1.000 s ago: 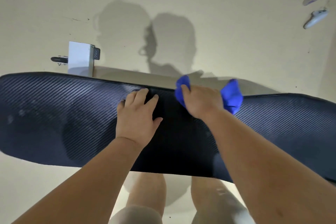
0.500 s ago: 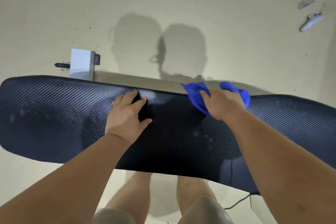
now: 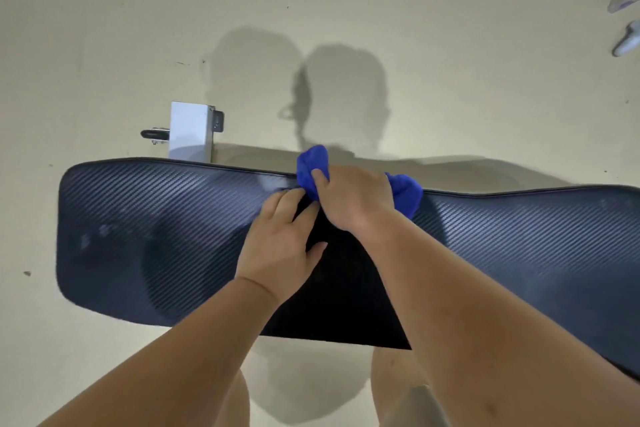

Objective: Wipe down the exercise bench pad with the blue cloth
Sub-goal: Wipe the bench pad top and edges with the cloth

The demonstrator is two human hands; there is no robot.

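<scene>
You are looking down on the dark, weave-patterned bench pad (image 3: 149,232), which runs across the view from left to right. Your right hand (image 3: 351,198) is bunched around the blue cloth (image 3: 311,165) at the pad's far edge, with cloth sticking out on both sides of the fist. Your left hand (image 3: 280,243) lies flat on the pad just beside it, fingertips touching the cloth. Beyond the far edge, a pale metal post (image 3: 190,130) stands on the beige floor (image 3: 104,28), a dark knob jutting from its left side. Two shadows of a head fall on the floor behind the cloth. Your bare legs show below the pad's near edge.
</scene>
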